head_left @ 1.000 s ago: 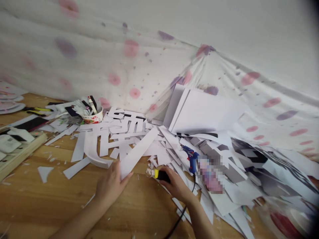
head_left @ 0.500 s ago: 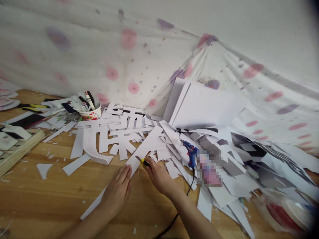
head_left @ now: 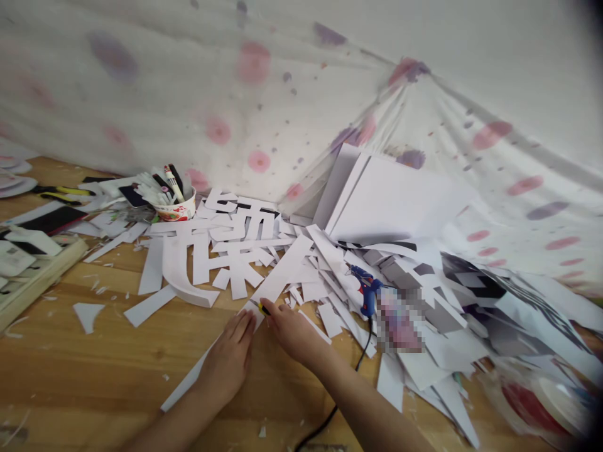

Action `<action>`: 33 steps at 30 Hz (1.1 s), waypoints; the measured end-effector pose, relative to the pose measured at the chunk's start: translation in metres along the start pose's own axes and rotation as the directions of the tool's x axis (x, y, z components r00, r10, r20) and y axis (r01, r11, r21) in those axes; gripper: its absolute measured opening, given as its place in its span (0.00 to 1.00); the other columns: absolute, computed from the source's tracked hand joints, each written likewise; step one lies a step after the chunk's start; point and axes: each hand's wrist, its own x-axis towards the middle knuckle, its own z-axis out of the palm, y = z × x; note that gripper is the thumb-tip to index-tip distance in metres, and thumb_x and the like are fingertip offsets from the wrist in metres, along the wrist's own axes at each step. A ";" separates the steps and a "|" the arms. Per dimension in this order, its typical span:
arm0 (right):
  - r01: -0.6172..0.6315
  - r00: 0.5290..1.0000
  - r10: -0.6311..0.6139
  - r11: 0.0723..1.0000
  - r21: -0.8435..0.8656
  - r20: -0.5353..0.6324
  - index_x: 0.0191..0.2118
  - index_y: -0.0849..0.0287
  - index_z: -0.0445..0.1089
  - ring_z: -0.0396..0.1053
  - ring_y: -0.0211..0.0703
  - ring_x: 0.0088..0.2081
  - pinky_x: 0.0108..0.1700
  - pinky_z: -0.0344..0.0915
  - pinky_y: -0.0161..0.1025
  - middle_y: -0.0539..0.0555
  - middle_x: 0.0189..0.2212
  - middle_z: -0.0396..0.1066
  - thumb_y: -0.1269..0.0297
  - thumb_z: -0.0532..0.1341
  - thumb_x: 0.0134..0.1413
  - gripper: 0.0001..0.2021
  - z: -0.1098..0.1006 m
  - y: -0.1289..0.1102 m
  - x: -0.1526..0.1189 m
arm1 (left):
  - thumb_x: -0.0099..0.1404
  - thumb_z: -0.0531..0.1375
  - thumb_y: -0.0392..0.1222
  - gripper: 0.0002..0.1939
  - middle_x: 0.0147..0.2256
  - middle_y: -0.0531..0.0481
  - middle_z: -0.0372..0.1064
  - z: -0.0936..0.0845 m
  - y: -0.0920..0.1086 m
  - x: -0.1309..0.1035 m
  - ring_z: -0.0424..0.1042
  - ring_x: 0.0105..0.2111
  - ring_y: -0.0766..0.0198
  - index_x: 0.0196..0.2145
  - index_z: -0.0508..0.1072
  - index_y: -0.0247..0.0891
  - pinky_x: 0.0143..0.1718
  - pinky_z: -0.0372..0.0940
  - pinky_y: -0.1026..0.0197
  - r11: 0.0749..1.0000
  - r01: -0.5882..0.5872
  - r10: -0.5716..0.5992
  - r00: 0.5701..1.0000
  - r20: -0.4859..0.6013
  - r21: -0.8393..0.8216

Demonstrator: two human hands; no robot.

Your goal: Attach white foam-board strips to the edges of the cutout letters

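Note:
My left hand (head_left: pixel 230 355) lies flat on a long white board strip (head_left: pixel 287 267), fingers stretched out and pressing it to the wooden table (head_left: pixel 117 389). The strip runs diagonally from the lower left towards the paper pile. My right hand (head_left: pixel 294 333) is closed round a yellow and black utility knife (head_left: pixel 264 309), most of whose handle the fingers hide. Its blade is at the strip, just beyond my left fingertips. Cut-out white character shapes (head_left: pixel 188 276) lie behind the hands.
A blue glue gun (head_left: pixel 367 295) with a black cable rests on white offcuts at the right. At the back left stands a paper bowl (head_left: pixel 176 210) of pens, with yellow-handled pliers (head_left: pixel 63 191) farther left. White boards (head_left: pixel 396 201) lean against the curtained wall. Clear-wrapped rolls (head_left: pixel 541 402) lie lower right.
My right hand has moved a little left and the knife blade is closer to my left fingertips. My left hand still presses the strip. The camera view has shifted slightly.

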 end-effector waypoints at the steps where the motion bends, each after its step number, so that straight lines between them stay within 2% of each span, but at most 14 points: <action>1: 0.004 1.000 -0.004 1.000 0.001 -0.004 0.59 0.51 0.48 0.71 0.44 0.36 0.34 0.61 0.35 0.57 0.39 0.69 0.65 0.43 0.62 0.20 0.000 0.000 0.001 | 0.59 0.48 0.30 0.27 0.56 0.43 0.59 0.000 0.000 0.000 0.54 0.58 0.55 0.57 0.58 0.36 0.56 0.57 0.49 1.000 0.002 -0.002 1.000 0.002 0.006; 8: 0.020 1.000 -0.020 1.000 -0.011 0.008 0.59 0.52 0.50 0.71 0.45 0.37 0.34 0.61 0.35 0.57 0.39 0.69 0.66 0.43 0.63 0.19 0.001 -0.003 0.001 | 0.59 0.48 0.32 0.24 0.56 0.42 0.59 0.000 0.000 0.000 0.55 0.58 0.55 0.55 0.61 0.32 0.56 0.58 0.51 0.998 0.000 -0.001 1.000 0.014 0.067; 17: 0.033 0.999 -0.033 0.997 -0.063 0.008 0.59 0.52 0.48 0.71 0.45 0.35 0.32 0.62 0.36 0.58 0.38 0.69 0.65 0.43 0.63 0.19 0.007 -0.003 0.004 | 0.60 0.48 0.31 0.26 0.56 0.43 0.60 0.003 0.000 -0.001 0.54 0.58 0.55 0.56 0.59 0.36 0.56 0.58 0.49 1.000 0.022 -0.022 1.000 -0.002 0.011; 23: 0.071 0.997 -0.070 0.990 -0.118 0.015 0.59 0.52 0.48 0.71 0.44 0.33 0.32 0.63 0.36 0.58 0.37 0.69 0.67 0.43 0.62 0.20 -0.002 -0.003 0.003 | 0.60 0.47 0.32 0.24 0.56 0.42 0.59 -0.001 0.001 0.001 0.54 0.58 0.55 0.55 0.61 0.34 0.56 0.57 0.49 0.999 0.020 -0.021 0.999 0.032 0.039; 28: 0.147 0.988 -0.136 0.967 -0.207 0.066 0.61 0.57 0.46 0.72 0.46 0.35 0.32 0.65 0.36 0.59 0.37 0.70 0.72 0.47 0.58 0.25 -0.015 -0.004 0.007 | 0.59 0.47 0.31 0.24 0.56 0.40 0.59 -0.005 0.003 0.003 0.55 0.58 0.55 0.54 0.62 0.28 0.56 0.57 0.51 0.997 0.002 -0.007 0.998 0.064 0.082; 33: 0.153 0.985 -0.126 0.951 -0.269 0.115 0.62 0.60 0.45 0.72 0.46 0.34 0.31 0.65 0.37 0.61 0.36 0.71 0.76 0.48 0.54 0.29 -0.019 -0.010 0.007 | 0.58 0.47 0.30 0.26 0.56 0.40 0.59 -0.003 0.005 0.003 0.54 0.58 0.54 0.55 0.61 0.31 0.56 0.57 0.50 0.999 0.041 -0.042 0.997 0.059 0.026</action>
